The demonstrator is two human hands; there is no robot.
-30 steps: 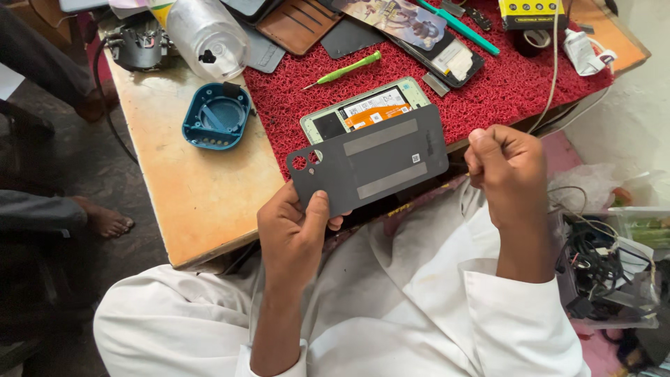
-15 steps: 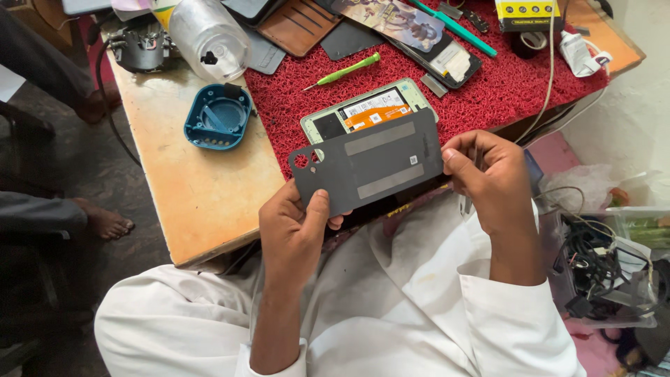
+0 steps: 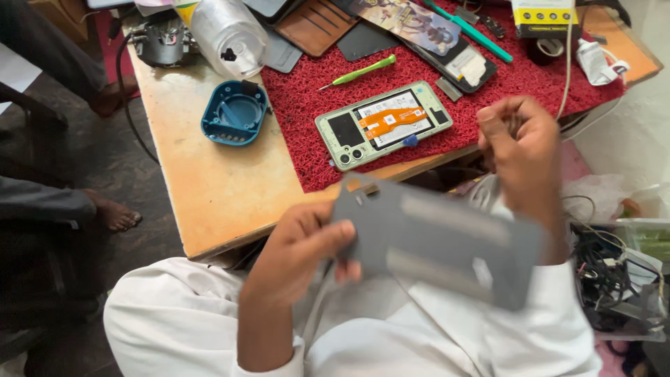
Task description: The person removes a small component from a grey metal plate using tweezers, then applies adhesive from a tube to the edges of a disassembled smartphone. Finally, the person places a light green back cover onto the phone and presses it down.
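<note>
panel [image 3: 440, 241] lowered toward lap | left hand [image 3: 307, 251] pinches its edge | right hand [image 3: 520, 150] lifted away, fingers curled

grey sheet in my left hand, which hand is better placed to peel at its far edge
Right, probably. The left hand grips the flat grey adhesive sheet at its near end, steadying it; the right hand is raised just above the far edge and holds nothing large.

1. The grey sheet [image 3: 436, 241] looks matt, thin and card-like.
2. The red mat [image 3: 488, 91] is rough, looped (coarse pile).
3. The wooden table [image 3: 209, 188] looks smooth, worn.
4. The blue shell [image 3: 234, 112] is plastic.
</note>
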